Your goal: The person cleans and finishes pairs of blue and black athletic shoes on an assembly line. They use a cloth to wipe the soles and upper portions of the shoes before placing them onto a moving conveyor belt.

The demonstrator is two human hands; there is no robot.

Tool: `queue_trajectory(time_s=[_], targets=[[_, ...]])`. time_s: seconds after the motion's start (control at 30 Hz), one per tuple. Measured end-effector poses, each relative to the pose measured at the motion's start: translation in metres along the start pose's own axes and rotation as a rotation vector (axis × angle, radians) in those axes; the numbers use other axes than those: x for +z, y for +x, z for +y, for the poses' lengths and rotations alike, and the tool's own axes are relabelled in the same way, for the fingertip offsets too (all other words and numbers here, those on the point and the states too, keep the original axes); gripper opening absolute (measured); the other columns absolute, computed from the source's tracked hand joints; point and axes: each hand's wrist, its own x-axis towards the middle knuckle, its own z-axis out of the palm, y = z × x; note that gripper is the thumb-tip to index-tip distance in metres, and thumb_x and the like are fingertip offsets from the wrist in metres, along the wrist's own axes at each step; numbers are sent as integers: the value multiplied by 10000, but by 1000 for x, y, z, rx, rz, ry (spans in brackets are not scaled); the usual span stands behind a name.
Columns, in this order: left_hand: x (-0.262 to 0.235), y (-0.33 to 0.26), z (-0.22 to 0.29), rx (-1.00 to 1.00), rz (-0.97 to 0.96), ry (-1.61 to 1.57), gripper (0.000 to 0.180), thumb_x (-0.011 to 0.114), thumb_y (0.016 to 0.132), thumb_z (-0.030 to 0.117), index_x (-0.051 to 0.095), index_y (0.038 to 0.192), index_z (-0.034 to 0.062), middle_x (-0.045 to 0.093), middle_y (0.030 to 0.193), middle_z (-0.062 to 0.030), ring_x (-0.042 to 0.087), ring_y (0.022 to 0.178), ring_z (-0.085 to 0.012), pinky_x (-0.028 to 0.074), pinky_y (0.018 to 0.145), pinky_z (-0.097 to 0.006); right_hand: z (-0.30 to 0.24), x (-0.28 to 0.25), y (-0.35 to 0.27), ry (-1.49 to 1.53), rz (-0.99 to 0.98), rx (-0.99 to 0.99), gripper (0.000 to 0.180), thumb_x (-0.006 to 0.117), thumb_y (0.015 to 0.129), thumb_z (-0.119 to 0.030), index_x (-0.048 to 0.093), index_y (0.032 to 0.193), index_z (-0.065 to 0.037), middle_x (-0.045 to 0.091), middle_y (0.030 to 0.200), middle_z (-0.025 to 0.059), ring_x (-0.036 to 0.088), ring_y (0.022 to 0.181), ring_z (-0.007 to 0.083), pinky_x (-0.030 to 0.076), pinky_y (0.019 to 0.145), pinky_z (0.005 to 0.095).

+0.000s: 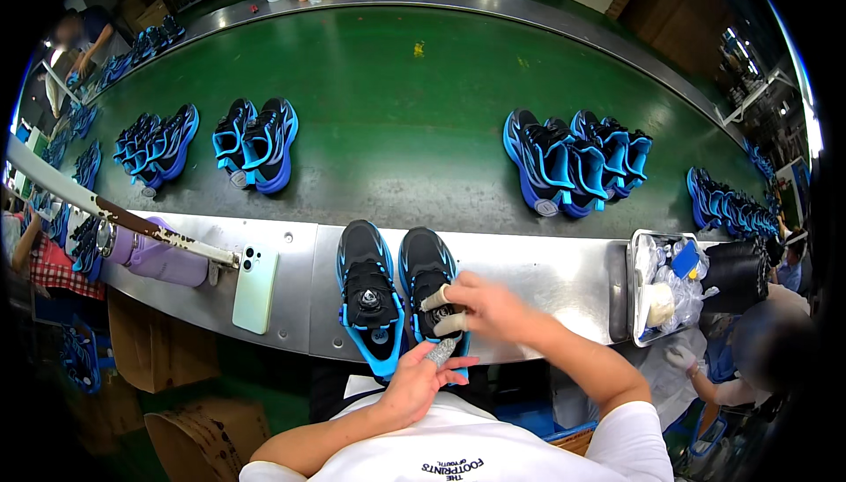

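Two black-and-blue sneakers stand side by side at the metal edge in front of me, toes pointing away. The left sneaker (362,257) has a round dial on its tongue and an open collar. My left hand (417,388) grips the heel end of the right sneaker (425,257), with a silvery wrapping (441,352) at one finger. Over that sneaker's tongue and dial, my right hand (489,308) has its fingers bent around the dial. Pale finger covers sit on two of its fingertips. The right sneaker's collar is mostly hidden by my hands.
Sneaker groups stand on the green belt (388,129), left (256,147) and right (577,165). A light green phone (256,291) and purple bottle (167,253) lie left. A tray (636,297) with plastic bags stands right. Other people work at both sides.
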Motion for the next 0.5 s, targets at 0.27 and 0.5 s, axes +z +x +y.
queue_trajectory(time_s=[0.27,0.5], targets=[[7,-3,4,25,29,-16,252,364,963,-8,470,1185,-64,527,1184,-152,591,1124,-305,537,798,-343,2,2,2,-110,-145,84,292,693,776,-145,647,1064,-133,514,928,103,582,826,311,484,718,407],[4,2,0,-4,5,14,245,362,975,3,469,1186,-62,530,1201,-156,587,1135,-306,542,803,-340,5,1,6,-2,-150,-66,276,695,780,-153,648,1052,-138,520,914,99,582,820,306,485,710,396]])
